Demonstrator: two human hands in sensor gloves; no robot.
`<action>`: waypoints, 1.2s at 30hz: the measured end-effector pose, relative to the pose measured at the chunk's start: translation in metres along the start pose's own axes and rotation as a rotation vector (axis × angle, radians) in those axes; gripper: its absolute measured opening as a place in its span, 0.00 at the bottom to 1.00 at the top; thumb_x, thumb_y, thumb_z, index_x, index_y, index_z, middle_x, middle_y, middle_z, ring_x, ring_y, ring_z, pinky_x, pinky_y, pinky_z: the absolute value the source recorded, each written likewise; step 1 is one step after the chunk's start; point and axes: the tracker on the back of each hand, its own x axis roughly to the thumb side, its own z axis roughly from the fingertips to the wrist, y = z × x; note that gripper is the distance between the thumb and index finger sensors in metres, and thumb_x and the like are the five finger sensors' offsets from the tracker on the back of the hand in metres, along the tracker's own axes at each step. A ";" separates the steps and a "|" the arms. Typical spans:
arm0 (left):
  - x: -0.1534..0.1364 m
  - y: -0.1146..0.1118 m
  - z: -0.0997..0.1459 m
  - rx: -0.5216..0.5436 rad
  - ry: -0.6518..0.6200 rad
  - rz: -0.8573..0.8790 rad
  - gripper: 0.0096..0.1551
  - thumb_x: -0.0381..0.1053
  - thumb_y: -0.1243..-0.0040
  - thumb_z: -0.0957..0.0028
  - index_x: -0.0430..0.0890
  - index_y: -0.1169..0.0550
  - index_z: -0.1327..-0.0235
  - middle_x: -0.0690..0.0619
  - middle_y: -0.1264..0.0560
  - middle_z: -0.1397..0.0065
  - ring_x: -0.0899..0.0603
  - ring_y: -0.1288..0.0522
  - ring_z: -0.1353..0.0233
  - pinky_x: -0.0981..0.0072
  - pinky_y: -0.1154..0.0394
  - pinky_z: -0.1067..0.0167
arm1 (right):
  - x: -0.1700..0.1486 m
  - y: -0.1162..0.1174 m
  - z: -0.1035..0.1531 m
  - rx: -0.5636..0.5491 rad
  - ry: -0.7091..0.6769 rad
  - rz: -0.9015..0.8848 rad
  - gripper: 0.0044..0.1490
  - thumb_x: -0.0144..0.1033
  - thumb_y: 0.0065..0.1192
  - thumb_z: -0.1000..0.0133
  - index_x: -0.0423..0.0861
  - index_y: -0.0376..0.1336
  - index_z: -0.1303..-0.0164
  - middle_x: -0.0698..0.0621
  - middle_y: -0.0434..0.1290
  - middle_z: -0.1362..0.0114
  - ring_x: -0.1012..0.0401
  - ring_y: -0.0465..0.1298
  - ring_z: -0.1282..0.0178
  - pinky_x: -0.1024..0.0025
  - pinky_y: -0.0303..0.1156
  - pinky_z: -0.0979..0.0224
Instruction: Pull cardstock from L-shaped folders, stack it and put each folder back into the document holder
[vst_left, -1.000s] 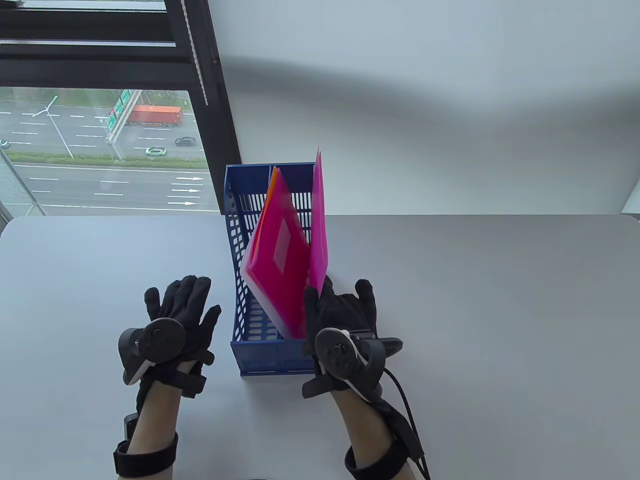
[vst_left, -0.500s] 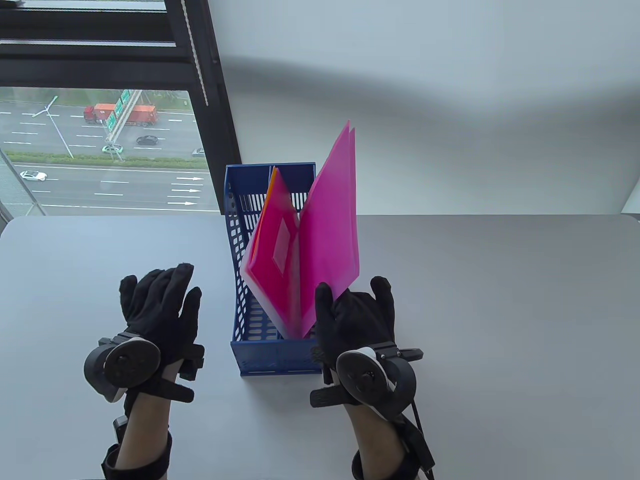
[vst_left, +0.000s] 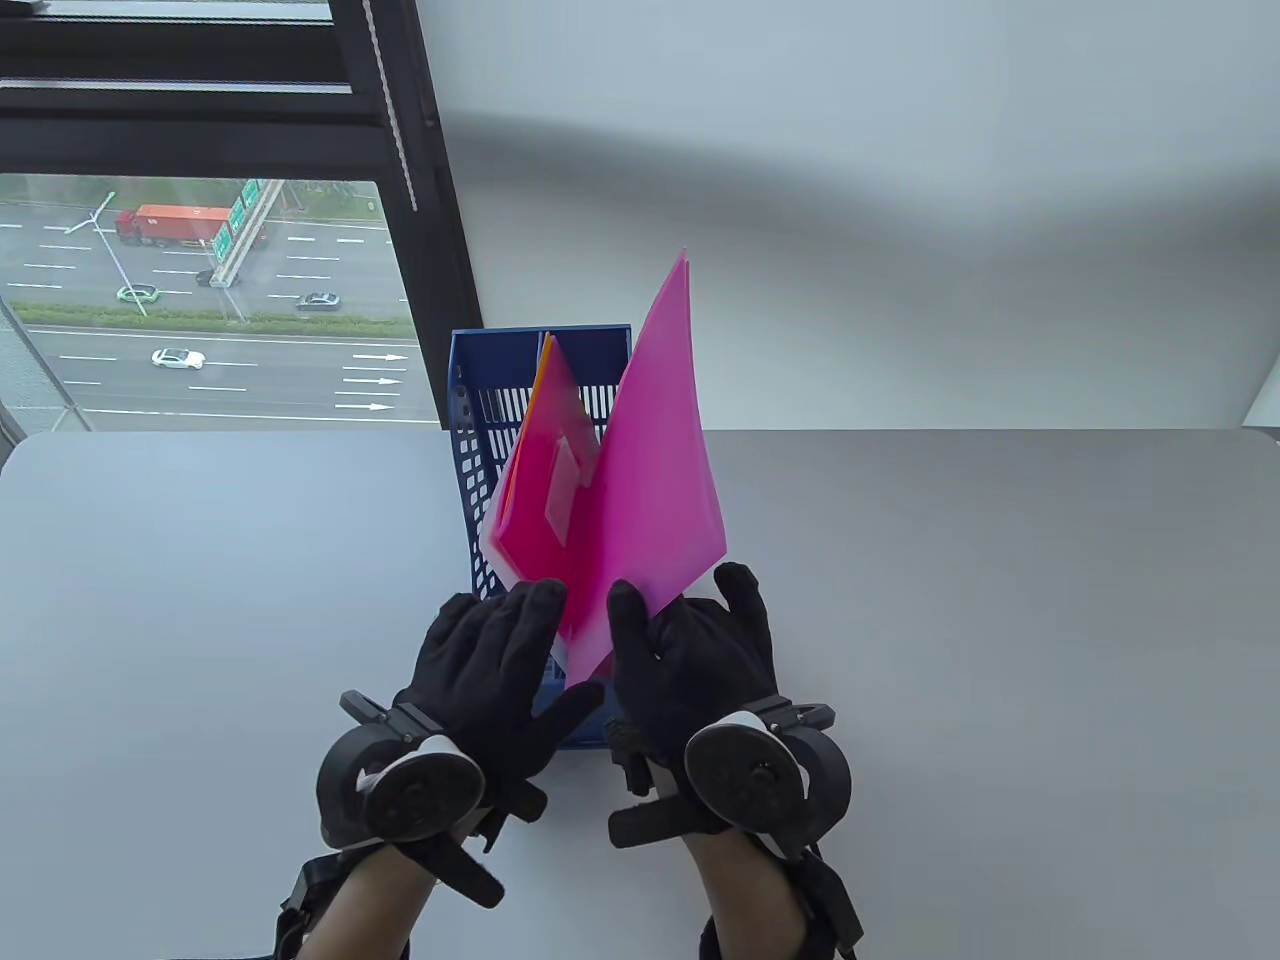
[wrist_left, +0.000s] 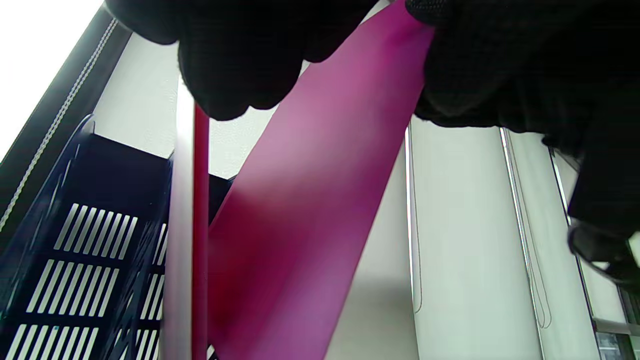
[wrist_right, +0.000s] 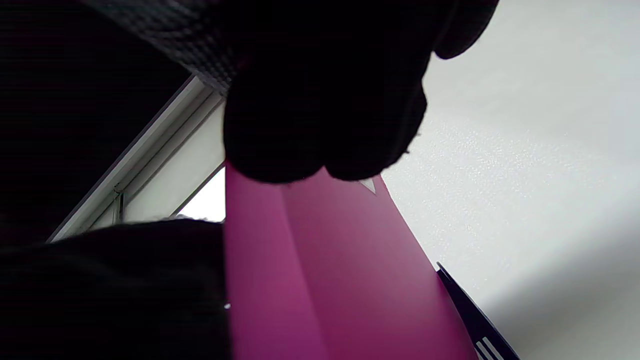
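A blue document holder (vst_left: 478, 470) stands mid-table, open end toward me. Pink and orange folders (vst_left: 545, 480) lean inside it. My right hand (vst_left: 680, 620) pinches the lower corner of a magenta L-shaped folder (vst_left: 660, 470), thumb in front and fingers behind. The folder is raised partly out of the holder and fans to the right. My left hand (vst_left: 520, 640) reaches over the holder's front wall, its straight fingers at the folder's lower left edge. In the left wrist view the folder (wrist_left: 310, 210) runs under the fingers (wrist_left: 235, 65). The right wrist view shows fingers (wrist_right: 320, 125) gripping the folder (wrist_right: 325, 280).
The grey table (vst_left: 1000, 650) stretches wide on both sides of the holder. A window (vst_left: 200, 300) lies beyond the table's back left, a white wall behind the rest. A cable (vst_left: 840, 900) hangs from my right wrist.
My left hand moved right from the bare table to the holder's front and reached the folder's lower edge. My right hand kept its hold; the magenta folder swung out and right.
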 end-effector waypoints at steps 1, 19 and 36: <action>0.002 -0.002 -0.001 -0.013 -0.003 -0.031 0.50 0.71 0.39 0.40 0.41 0.37 0.16 0.42 0.29 0.23 0.33 0.23 0.30 0.34 0.36 0.27 | 0.001 0.000 0.000 0.004 -0.004 -0.005 0.30 0.55 0.66 0.36 0.42 0.73 0.39 0.63 0.86 0.62 0.62 0.85 0.55 0.53 0.61 0.19; -0.019 0.012 0.006 0.300 0.103 0.064 0.29 0.49 0.44 0.39 0.33 0.22 0.32 0.45 0.14 0.48 0.39 0.11 0.54 0.44 0.23 0.39 | 0.006 0.001 0.001 0.199 -0.014 -0.246 0.45 0.72 0.52 0.37 0.46 0.68 0.27 0.58 0.84 0.47 0.55 0.81 0.42 0.49 0.52 0.16; -0.119 0.040 0.021 0.185 0.262 0.854 0.23 0.52 0.39 0.39 0.45 0.17 0.35 0.50 0.15 0.42 0.39 0.13 0.46 0.38 0.27 0.35 | -0.054 -0.043 -0.023 0.094 0.160 -0.279 0.32 0.48 0.70 0.36 0.54 0.64 0.22 0.51 0.70 0.21 0.49 0.72 0.26 0.42 0.50 0.17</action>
